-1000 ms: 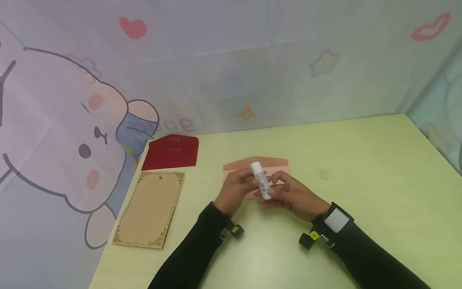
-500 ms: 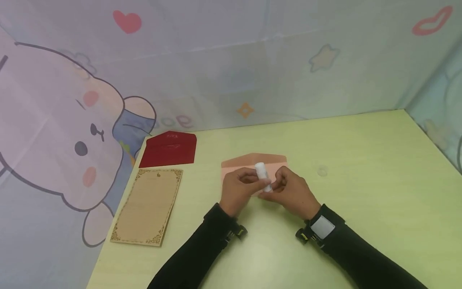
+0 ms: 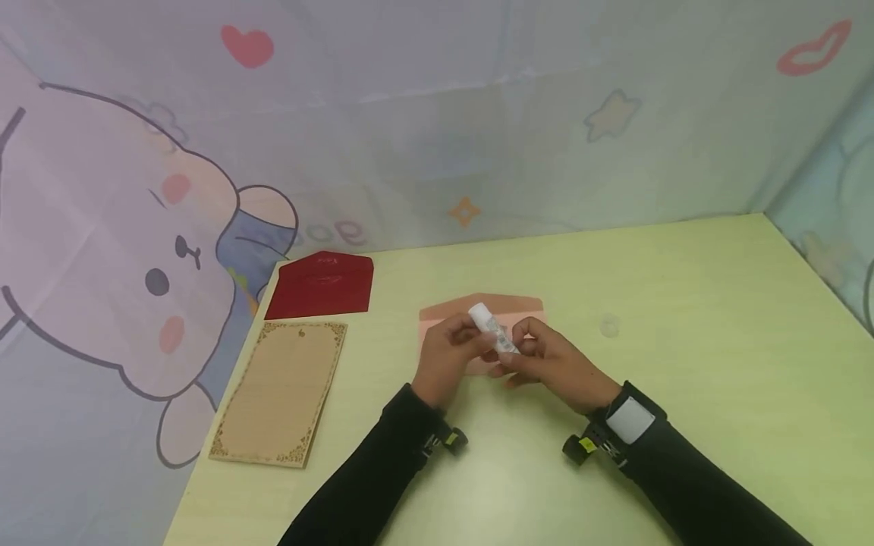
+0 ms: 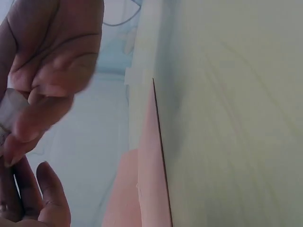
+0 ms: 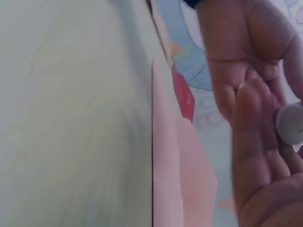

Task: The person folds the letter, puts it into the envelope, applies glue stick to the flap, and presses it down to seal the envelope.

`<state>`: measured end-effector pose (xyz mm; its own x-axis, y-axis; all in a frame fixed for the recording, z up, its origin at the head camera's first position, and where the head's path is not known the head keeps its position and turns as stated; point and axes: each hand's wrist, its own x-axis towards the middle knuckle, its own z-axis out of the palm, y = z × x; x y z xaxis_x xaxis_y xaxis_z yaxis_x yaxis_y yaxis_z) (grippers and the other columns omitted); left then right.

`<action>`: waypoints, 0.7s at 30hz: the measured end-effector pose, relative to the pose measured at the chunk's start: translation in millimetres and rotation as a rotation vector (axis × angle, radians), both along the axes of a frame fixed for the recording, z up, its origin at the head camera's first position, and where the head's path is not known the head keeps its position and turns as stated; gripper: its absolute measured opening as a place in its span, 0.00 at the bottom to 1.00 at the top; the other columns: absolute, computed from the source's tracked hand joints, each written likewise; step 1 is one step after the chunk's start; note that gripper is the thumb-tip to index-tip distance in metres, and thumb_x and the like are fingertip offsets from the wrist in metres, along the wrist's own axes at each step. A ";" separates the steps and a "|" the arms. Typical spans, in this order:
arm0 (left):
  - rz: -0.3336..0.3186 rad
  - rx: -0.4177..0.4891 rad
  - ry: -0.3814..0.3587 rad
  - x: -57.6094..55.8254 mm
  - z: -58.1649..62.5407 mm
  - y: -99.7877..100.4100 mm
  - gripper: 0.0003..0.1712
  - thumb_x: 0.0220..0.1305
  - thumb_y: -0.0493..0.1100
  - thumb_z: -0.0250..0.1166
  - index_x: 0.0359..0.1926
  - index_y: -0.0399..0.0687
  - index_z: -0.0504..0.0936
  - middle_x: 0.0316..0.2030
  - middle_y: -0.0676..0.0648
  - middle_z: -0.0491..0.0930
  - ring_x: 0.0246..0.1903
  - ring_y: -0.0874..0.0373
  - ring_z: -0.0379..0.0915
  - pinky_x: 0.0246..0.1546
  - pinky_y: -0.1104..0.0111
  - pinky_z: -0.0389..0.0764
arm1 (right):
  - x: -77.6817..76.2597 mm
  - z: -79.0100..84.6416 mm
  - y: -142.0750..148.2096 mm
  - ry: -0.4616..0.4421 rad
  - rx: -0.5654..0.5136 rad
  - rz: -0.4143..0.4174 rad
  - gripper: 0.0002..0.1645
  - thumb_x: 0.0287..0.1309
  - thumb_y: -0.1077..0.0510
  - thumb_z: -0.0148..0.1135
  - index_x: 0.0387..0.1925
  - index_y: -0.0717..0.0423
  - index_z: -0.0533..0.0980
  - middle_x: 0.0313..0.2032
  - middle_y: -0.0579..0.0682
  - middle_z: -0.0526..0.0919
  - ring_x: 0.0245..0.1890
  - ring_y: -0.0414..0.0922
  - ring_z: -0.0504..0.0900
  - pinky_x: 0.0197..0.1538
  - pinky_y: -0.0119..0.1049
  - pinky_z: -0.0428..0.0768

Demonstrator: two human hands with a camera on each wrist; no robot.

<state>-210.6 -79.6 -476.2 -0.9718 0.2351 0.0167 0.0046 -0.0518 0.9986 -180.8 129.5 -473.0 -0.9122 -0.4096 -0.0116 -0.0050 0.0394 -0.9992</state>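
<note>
A white glue stick (image 3: 481, 316) with a printed label is held above the pink envelope (image 3: 519, 303), its top tilted to the left. My left hand (image 3: 444, 358) pinches it around the middle between thumb and fingers. At its lower end, my right hand (image 3: 565, 368) grips it with the thumb on top. One round end of the glue stick (image 5: 289, 124) shows among the fingers in the right wrist view. The envelope lies on the table with its flap raised toward the back, partly covered by both hands.
A red envelope (image 3: 321, 292) lies at the table's back left corner. In front of it sits a stack of tan bordered letter paper (image 3: 280, 394). Right of the pink envelope is a small clear round piece (image 3: 610, 326). A printed curtain (image 3: 410, 136) hangs behind the table.
The glue stick has turned in my fingers and now leans further left, its label facing up again. My right hand's fingers have shifted along its lower end. The envelopes and paper stay put.
</note>
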 end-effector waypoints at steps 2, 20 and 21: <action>-0.006 0.001 0.002 0.1 -1.9 0.4 0.10 0.71 0.36 0.77 0.49 0.38 0.89 0.35 0.57 0.90 0.41 0.64 0.86 0.49 0.70 0.83 | 0.4 -1.5 1.4 0.008 0.023 -0.022 0.17 0.79 0.64 0.68 0.47 0.60 0.64 0.45 0.54 0.94 0.46 0.43 0.95 0.51 0.42 0.93; 0.104 -0.202 0.084 12.3 -0.4 11.9 0.15 0.69 0.48 0.83 0.40 0.44 0.87 0.37 0.50 0.89 0.40 0.65 0.83 0.42 0.71 0.85 | 6.9 10.7 4.0 0.351 0.572 -0.170 0.19 0.76 0.51 0.74 0.45 0.54 0.71 0.30 0.45 0.88 0.26 0.39 0.75 0.31 0.32 0.71; 0.104 -0.236 0.098 9.9 0.3 8.8 0.15 0.71 0.50 0.81 0.40 0.45 0.86 0.38 0.48 0.90 0.40 0.65 0.83 0.43 0.71 0.84 | 5.2 13.0 8.4 0.366 0.610 -0.170 0.19 0.77 0.50 0.73 0.47 0.55 0.71 0.29 0.46 0.88 0.25 0.39 0.75 0.30 0.33 0.70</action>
